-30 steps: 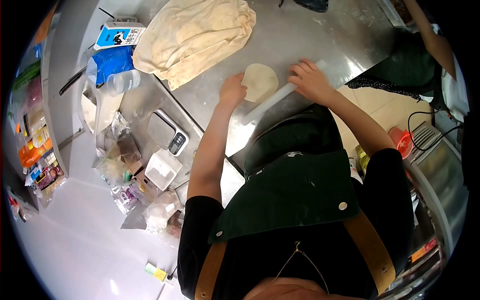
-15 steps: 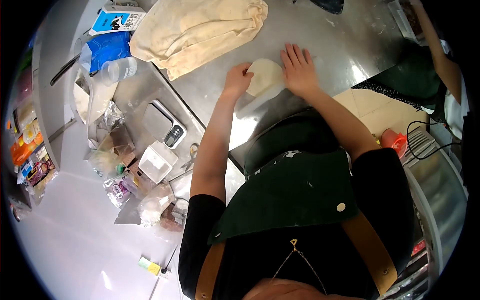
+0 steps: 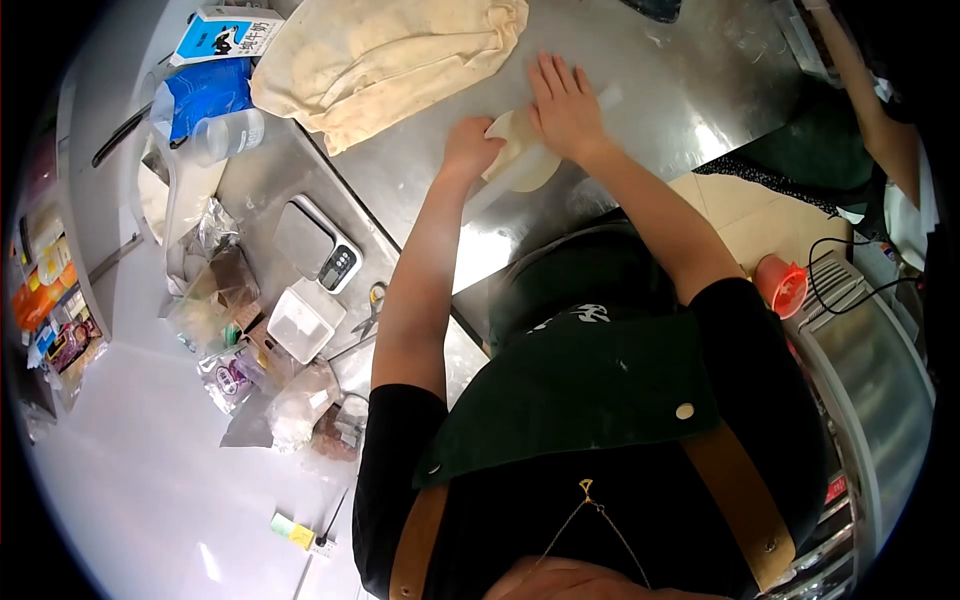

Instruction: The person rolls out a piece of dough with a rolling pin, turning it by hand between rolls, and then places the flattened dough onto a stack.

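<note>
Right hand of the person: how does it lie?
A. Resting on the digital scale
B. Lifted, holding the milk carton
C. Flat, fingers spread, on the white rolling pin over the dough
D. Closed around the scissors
C: the right hand lies open, fingers spread, on the rolling pin that crosses the dough disc.

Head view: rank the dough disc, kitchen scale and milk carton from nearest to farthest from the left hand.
1. The dough disc, against the left hand, on its right.
2. The kitchen scale, below and left.
3. The milk carton, far upper left.
</note>
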`<move>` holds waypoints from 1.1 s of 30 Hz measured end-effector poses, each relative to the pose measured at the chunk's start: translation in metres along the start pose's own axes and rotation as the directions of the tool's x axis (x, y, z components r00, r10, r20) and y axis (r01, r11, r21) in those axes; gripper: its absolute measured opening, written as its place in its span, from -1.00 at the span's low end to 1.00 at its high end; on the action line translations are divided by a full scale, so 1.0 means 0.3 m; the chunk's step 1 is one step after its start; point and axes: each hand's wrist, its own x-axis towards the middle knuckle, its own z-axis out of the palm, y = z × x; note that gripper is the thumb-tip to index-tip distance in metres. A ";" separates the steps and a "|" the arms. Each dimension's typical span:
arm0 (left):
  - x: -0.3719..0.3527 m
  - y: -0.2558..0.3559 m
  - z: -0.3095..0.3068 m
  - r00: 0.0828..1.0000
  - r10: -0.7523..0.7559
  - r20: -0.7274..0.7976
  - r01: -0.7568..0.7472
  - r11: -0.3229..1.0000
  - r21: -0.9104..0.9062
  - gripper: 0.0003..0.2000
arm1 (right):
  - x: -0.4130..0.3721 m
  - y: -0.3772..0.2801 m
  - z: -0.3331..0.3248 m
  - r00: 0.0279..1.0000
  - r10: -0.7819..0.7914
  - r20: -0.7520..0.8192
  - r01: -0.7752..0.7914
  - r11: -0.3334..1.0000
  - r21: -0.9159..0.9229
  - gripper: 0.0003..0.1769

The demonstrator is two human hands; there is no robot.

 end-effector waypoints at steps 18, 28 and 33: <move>-0.143 0.029 -0.030 1.000 0.003 -0.022 -0.001 0.991 0.131 -0.71 | -0.297 0.242 -0.266 0.903 -0.416 0.108 0.372 0.883 0.287 -0.58; -0.084 -0.050 -0.003 0.995 -0.068 -0.071 0.054 0.983 -0.174 -0.64 | -0.080 0.070 -0.091 0.972 -0.232 0.015 0.224 0.951 0.211 -0.56; -0.072 -0.051 0.012 0.989 -0.115 -0.096 0.072 0.928 -0.365 -0.69 | -0.158 0.029 -0.027 0.996 -0.075 -0.050 0.080 0.993 0.091 -0.50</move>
